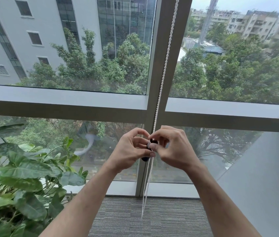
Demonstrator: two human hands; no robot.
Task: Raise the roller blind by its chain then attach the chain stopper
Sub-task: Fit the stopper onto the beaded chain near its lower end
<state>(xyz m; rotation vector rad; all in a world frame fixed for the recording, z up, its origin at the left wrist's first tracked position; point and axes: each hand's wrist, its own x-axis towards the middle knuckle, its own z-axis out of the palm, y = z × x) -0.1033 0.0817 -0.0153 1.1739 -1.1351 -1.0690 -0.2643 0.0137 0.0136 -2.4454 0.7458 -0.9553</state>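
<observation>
Big window looking out on trees and buildings, no blind fabric in sight, so I reckon the raising is done and I'm on the stopper step. Chain hangs down the middle mullion to near the floor. Both hands meet on it low down: left hand and right hand pinch a small dark-and-white stopper against the chain. Next it wants seating squarely on the beads and pressing closed, I think.
</observation>
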